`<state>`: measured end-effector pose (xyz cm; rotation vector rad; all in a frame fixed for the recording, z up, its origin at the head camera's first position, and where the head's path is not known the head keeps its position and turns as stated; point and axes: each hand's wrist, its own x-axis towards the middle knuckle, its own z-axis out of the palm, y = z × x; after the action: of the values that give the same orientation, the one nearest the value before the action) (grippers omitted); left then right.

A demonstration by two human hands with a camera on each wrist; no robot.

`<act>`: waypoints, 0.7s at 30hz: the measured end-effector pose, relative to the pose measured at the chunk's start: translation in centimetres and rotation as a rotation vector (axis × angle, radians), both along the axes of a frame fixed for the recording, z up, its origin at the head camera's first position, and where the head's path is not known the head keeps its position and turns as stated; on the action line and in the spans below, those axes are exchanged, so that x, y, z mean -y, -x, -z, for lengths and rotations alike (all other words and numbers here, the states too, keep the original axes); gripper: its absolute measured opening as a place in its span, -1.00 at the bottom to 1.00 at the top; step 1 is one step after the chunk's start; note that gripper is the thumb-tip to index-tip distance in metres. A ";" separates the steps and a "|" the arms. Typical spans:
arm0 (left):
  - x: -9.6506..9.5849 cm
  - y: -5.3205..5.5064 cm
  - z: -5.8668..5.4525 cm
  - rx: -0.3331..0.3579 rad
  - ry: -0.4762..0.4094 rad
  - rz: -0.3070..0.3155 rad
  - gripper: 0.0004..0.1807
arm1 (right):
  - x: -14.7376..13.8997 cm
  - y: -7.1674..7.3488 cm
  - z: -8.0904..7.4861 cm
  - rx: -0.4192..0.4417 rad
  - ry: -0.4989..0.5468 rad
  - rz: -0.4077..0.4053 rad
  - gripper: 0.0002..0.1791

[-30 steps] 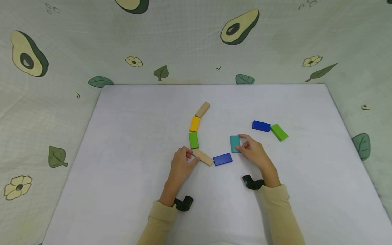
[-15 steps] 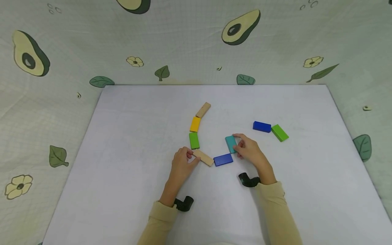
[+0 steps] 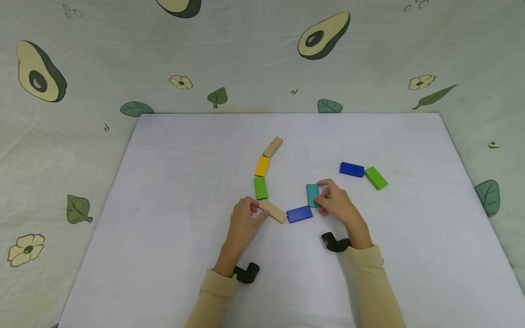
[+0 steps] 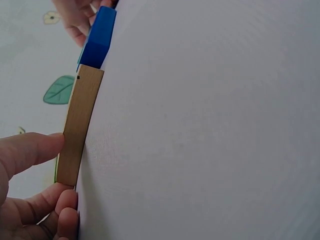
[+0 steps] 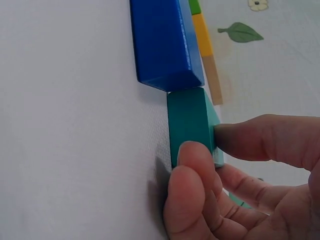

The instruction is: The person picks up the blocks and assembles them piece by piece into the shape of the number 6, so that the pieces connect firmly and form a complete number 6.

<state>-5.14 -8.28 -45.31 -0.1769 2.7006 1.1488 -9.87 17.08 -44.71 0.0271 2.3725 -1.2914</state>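
My left hand point(image 3: 243, 222) pinches a plain wooden block point(image 4: 82, 122) near its left end, thumb against the side and index finger at the end. In the head view my right hand point(image 3: 338, 203) holds a teal block point(image 3: 312, 195) between thumb and fingers. One end of the teal block meets the right end of a blue block point(image 3: 299, 214), which touches the wooden block on its other side. Above the wooden block a green block point(image 3: 260, 188), a yellow block point(image 3: 262, 166) and another wooden block point(image 3: 272, 146) carry on the curved row. All lie flat.
On the right, a dark blue block point(image 3: 351, 169) touches a second green block point(image 3: 376, 177). Everything lies on a white tabletop point(image 3: 184, 182). Behind it hangs a cloth point(image 3: 262, 54) printed with avocados and leaves. A small black camera sits on each wrist.
My right hand has moved the teal block left, then slightly back right, and turned it; its near end now meets the blue block. My left hand has stayed in place.
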 end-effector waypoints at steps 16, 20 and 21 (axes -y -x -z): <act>-0.1 0.1 0.2 -0.006 0.007 -0.006 -0.68 | 0.2 -0.1 0.1 0.007 -0.016 0.025 -0.45; 0.0 0.0 0.1 -0.003 0.006 -0.009 -0.68 | 0.3 -0.2 0.1 0.001 -0.018 0.026 -0.45; 0.0 0.1 0.1 -0.003 0.006 -0.009 -0.68 | 0.3 -0.2 0.1 -0.003 -0.018 0.025 -0.45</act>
<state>-5.19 -8.24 -45.43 -0.1882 2.7086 1.1444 -9.69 16.83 -44.83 0.0599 2.3934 -1.2824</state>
